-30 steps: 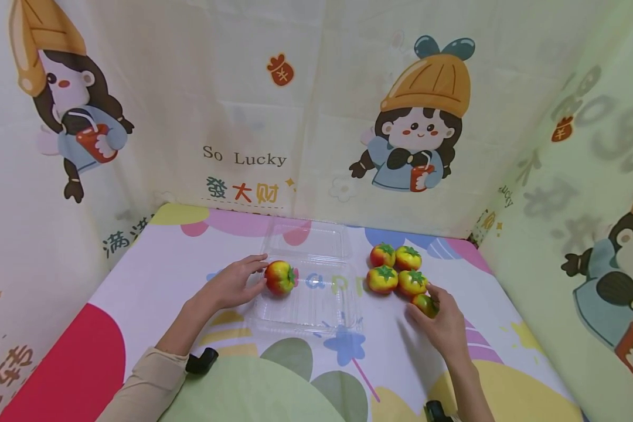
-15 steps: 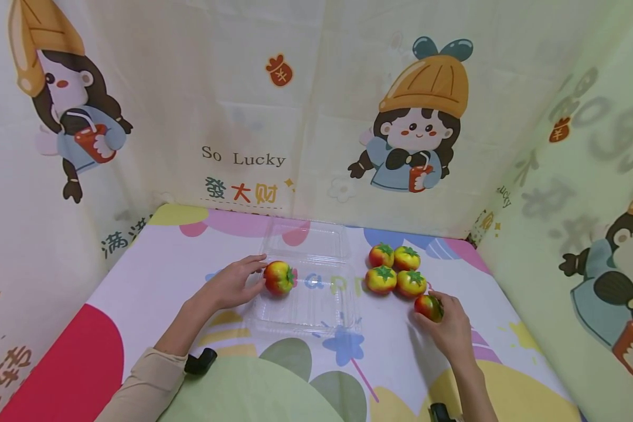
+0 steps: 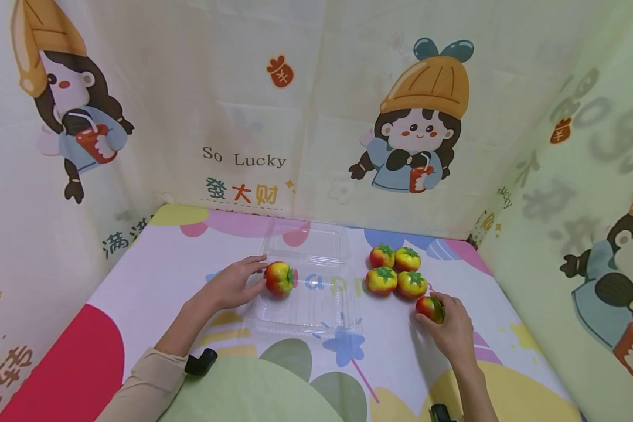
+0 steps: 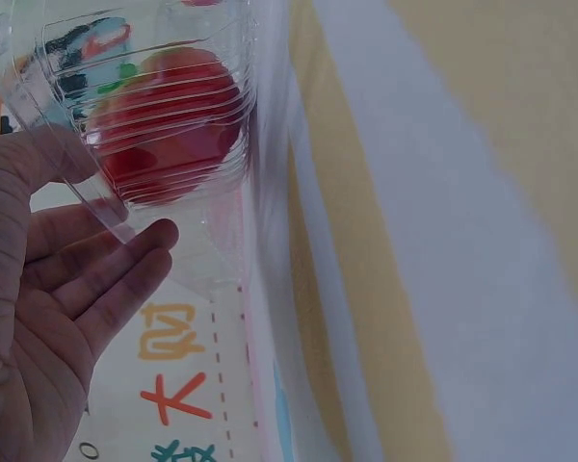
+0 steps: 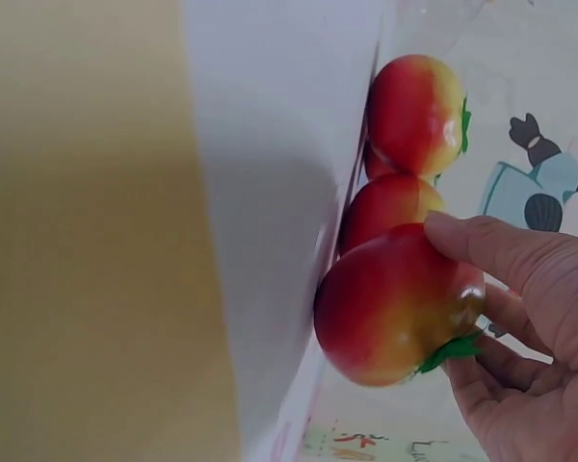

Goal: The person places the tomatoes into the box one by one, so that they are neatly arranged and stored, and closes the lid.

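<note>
A clear plastic container (image 3: 306, 316) lies open on the table, with one red-yellow toy persimmon (image 3: 279, 278) at its left side, leaf facing right. At the container's left edge, the left hand (image 3: 236, 284) holds the rim between thumb and fingers; the left wrist view shows the fruit (image 4: 169, 135) through ribbed plastic beside that hand (image 4: 67, 279). Farther right, the right hand (image 3: 451, 328) pinches another persimmon (image 3: 429, 309), its green leaf turned toward the palm. In the right wrist view, thumb and fingers of this hand (image 5: 530, 327) grip that fruit (image 5: 395, 308).
Several persimmons (image 3: 382, 280) stand in a two-by-two cluster right of the container, just behind the right hand's fruit. The container's clear lid (image 3: 307, 240) lies folded back toward the rear curtain (image 3: 316, 117). Printed cloth walls also stand at left and right.
The right hand has shifted slightly right, away from the cluster, and its persimmon has turned so the leaf faces right. The left hand and the container have stayed in place.
</note>
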